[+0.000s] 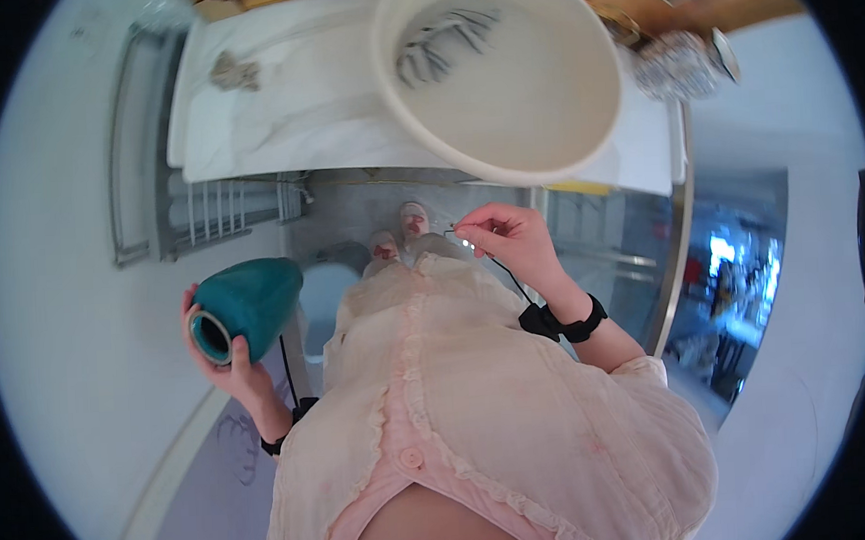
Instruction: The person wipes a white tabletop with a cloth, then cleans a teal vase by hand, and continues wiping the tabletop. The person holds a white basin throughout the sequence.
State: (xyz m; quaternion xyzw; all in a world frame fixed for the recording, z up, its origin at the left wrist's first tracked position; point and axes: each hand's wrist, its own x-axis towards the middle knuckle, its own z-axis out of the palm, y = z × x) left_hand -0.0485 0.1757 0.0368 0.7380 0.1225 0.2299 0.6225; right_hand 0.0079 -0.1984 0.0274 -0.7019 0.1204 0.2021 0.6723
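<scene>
My left hand (237,365) holds a glazed teal ceramic vase (249,303) on its side, fingers around the neck, with the dark open mouth facing toward me. Raised in front of my body, my right hand (500,234) pinches something small and thin between thumb and fingertips; what it is cannot be made out. Beyond both hands, a large cream basin (500,167) of cloudy water stands on a white marble-patterned counter (310,123). A grey striped cloth (444,45) lies in the water.
On the counter's left part is a crumpled brownish thing (236,72). A silvery, foil-like object (677,64) stands at the right end. Below the counter's left side is a grey metal rack (205,211). A pale blue bin (327,303) stands near my feet.
</scene>
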